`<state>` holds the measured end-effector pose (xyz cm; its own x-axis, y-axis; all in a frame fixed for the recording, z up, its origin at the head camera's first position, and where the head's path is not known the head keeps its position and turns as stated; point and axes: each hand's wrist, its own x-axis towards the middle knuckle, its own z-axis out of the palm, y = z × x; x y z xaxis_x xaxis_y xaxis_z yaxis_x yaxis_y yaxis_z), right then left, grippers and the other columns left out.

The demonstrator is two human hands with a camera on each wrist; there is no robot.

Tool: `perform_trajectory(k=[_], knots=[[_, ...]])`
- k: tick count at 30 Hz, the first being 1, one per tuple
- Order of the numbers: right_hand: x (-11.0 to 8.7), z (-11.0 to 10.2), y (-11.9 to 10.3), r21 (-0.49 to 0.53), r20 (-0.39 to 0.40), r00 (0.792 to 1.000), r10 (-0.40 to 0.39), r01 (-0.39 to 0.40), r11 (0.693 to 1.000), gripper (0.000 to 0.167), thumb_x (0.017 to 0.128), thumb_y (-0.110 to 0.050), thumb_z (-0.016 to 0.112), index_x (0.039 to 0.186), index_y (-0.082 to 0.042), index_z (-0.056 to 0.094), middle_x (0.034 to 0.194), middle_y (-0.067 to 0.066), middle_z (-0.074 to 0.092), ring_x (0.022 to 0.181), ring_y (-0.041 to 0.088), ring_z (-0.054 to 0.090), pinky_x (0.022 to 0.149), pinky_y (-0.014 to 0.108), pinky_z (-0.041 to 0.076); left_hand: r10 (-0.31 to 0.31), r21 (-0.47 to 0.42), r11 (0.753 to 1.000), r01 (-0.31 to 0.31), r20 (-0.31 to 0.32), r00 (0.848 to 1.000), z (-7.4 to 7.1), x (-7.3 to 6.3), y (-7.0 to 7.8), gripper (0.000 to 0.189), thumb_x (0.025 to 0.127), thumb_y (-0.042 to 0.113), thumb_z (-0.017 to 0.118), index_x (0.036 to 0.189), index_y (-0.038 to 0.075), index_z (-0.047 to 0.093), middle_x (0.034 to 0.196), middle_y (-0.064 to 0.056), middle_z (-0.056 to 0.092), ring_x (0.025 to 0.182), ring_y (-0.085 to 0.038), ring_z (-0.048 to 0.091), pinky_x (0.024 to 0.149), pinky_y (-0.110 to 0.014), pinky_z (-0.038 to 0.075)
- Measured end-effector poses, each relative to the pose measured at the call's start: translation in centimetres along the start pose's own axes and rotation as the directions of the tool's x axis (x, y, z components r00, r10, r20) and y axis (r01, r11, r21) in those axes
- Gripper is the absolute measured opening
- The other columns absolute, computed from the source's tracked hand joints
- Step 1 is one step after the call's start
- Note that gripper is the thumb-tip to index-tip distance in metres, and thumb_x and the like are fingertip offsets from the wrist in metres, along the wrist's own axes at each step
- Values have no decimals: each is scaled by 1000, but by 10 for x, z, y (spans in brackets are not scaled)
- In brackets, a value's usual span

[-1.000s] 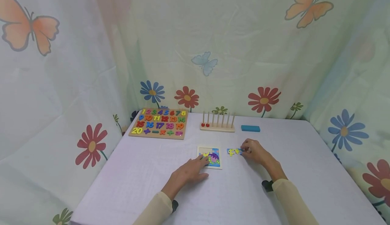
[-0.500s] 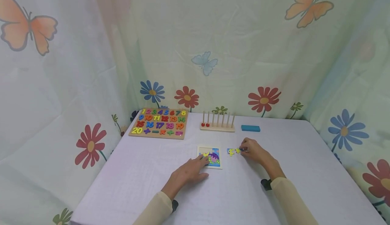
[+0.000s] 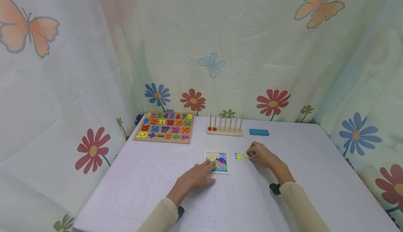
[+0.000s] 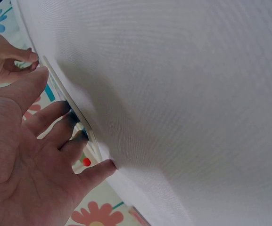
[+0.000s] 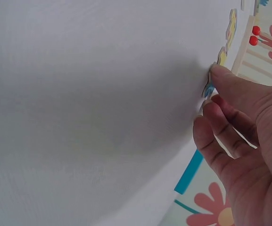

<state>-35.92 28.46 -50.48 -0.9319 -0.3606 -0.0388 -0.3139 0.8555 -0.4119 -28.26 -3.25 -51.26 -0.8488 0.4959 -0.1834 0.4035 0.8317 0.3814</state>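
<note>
My left hand rests its fairly straight fingers on a small framed jigsaw puzzle, whose picture has purple, yellow and blue parts. The upper left of its tray shows bare wood. To the right of it, my right hand pinches a blue-edged puzzle piece between thumb and fingers, low at the tabletop. Directly left of those fingertips lie yellow and blue puzzle pieces. In the left wrist view, the left fingertips sit over the frame's edge, with the little finger on the cloth.
A wooden number board lies at the back left. Behind the puzzle stands a peg counting rack with two red beads. A teal block is at the back right. White cloth covers the table; printed curtains surround it.
My right hand has shifted slightly left and away from me, bringing its fingertips closer to the loose yellow and blue pieces. The left hand has stayed on the puzzle.
</note>
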Motion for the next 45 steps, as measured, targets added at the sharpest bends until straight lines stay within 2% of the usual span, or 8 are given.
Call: perform_trajectory(k=[8, 13, 18, 37, 42, 45], knots=[[-1, -3, -3, -18, 8, 1000, 2, -2, 1000, 28, 91, 2, 83, 119, 8, 77, 108, 13, 66, 100, 29, 66, 96, 47, 62, -1, 6, 1000, 1, -4, 1000, 0, 0, 0, 58, 105, 42, 70, 158, 21, 57, 171, 1, 44, 162, -20, 32, 131, -47, 31], [2, 0, -4, -46, 11, 1000, -21, 21, 999, 30, 91, -3, 85, 118, 6, 77, 106, 11, 65, 95, 24, 62, 93, 44, 63, 2, 6, 1000, -1, -5, 1000, 1, 0, 0, 58, 105, 41, 70, 158, 21, 57, 171, 2, 44, 162, -20, 31, 131, -47, 31], [3, 0, -6, -78, 15, 999, -46, 47, 996, 26, 91, 1, 84, 115, 6, 78, 104, 10, 65, 95, 23, 62, 94, 43, 63, 2, 6, 1000, -2, -3, 1000, 1, 1, 1, 58, 105, 42, 70, 158, 21, 57, 171, 2, 44, 162, -20, 31, 131, -47, 31], [2, 0, -4, -77, 21, 1000, -16, 17, 997, 25, 91, 1, 83, 115, 5, 77, 103, 9, 65, 97, 24, 63, 96, 46, 62, 9, 9, 1000, -9, -11, 1000, 2, 0, -1, 58, 105, 42, 70, 158, 22, 56, 171, 1, 44, 162, -20, 33, 131, -48, 32], [3, -3, -13, -43, -26, 999, -27, 26, 999, 28, 94, -2, 82, 120, 5, 76, 109, 13, 67, 102, 29, 65, 96, 48, 62, 1, 10, 1000, -1, -9, 1000, 2, 0, 0, 60, 105, 43, 70, 159, 23, 55, 171, 1, 43, 162, -20, 33, 131, -47, 32], [7, -5, -28, 9, -72, 994, -78, 79, 997, 26, 96, -4, 80, 120, 3, 76, 111, 14, 69, 103, 30, 65, 93, 47, 64, -13, 7, 1000, 13, -4, 1000, 1, 0, 1, 61, 106, 44, 69, 161, 23, 54, 172, 1, 42, 162, -21, 33, 131, -48, 32]])
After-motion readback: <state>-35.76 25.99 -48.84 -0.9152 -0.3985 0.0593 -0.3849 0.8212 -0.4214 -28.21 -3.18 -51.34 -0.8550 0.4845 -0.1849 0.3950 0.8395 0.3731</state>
